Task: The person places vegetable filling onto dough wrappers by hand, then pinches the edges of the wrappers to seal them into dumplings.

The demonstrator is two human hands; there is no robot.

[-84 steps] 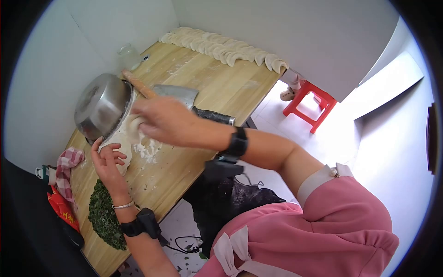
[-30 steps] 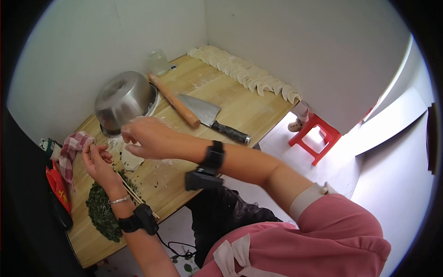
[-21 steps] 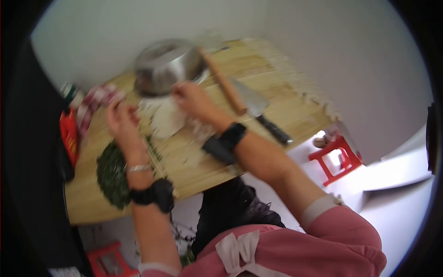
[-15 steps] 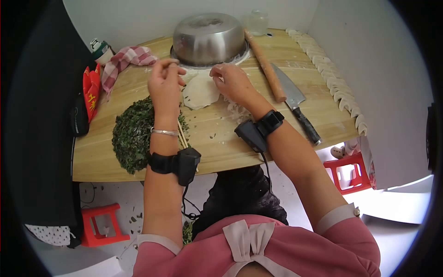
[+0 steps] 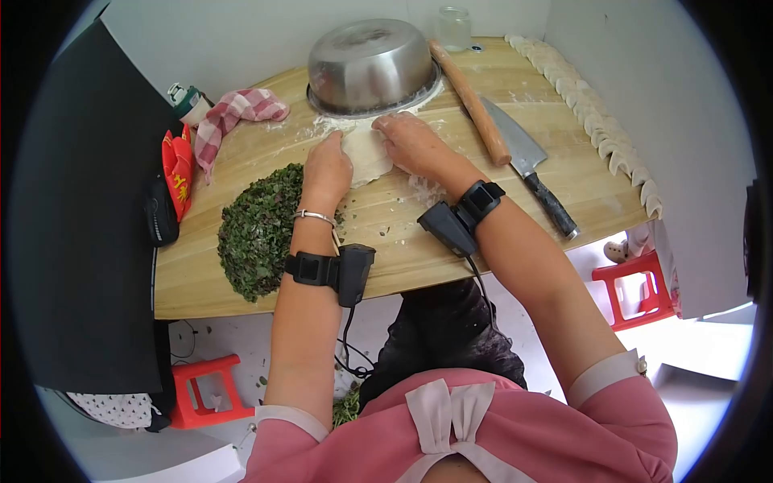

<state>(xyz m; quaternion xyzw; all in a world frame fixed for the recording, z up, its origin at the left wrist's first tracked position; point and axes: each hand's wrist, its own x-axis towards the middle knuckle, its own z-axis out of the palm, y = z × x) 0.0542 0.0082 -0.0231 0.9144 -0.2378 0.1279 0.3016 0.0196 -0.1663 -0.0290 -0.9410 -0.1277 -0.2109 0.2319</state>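
Observation:
A flat sheet of pale dough [image 5: 366, 154] lies on the floured wooden table between my two hands. My left hand [image 5: 328, 167] is at its left edge, fingers drawn together on the dough. At the right upper edge, my right hand [image 5: 405, 138] has its fingers curled in and pressed on the sheet. Beside my left wrist is a large heap of chopped green leaves [image 5: 259, 229]. Thin sticks show only in part behind that wrist. An upturned steel basin [image 5: 370, 68] stands just beyond the dough.
A wooden rolling pin [image 5: 471, 101] and a cleaver [image 5: 515, 141] lie to the right. Folded dough pieces [image 5: 592, 113] line the table's right edge. A checked cloth [image 5: 229, 121], a bottle [image 5: 189, 105] and a red packet [image 5: 177, 171] are at left; a glass jar [image 5: 455, 30] stands behind.
My left hand has come down from above the dough onto its left edge, and its fingers have closed. My right hand stays at the right edge. The whole view has shifted slightly.

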